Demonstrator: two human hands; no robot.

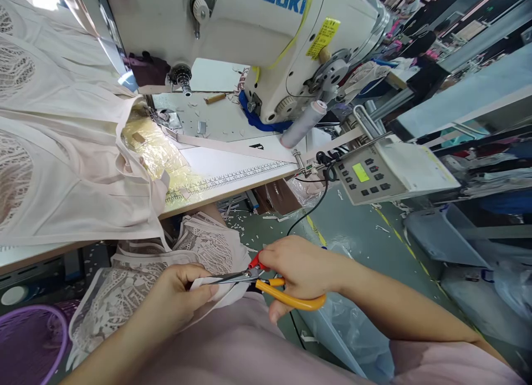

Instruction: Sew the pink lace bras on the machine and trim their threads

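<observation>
Above my lap, my right hand [297, 271] grips a pair of scissors [291, 296] with orange and red handles. The blades point left and reach a pale fabric edge [230, 293]. Pinched between the thumb and fingers of my left hand [183, 296] is that same edge, close to the blade tips. It appears to belong to a light lace garment [208, 244] draped over my lap, part of it hidden behind my left hand. Whether the blades have cut into the cloth I cannot tell.
A sewing machine [233, 25] stands on the table [233, 194], with pale garments [78, 169] heaped at the left. A control box [366, 172] is mounted at the right. Below are a purple basket [62, 324] and a plastic-lined bin [344, 329].
</observation>
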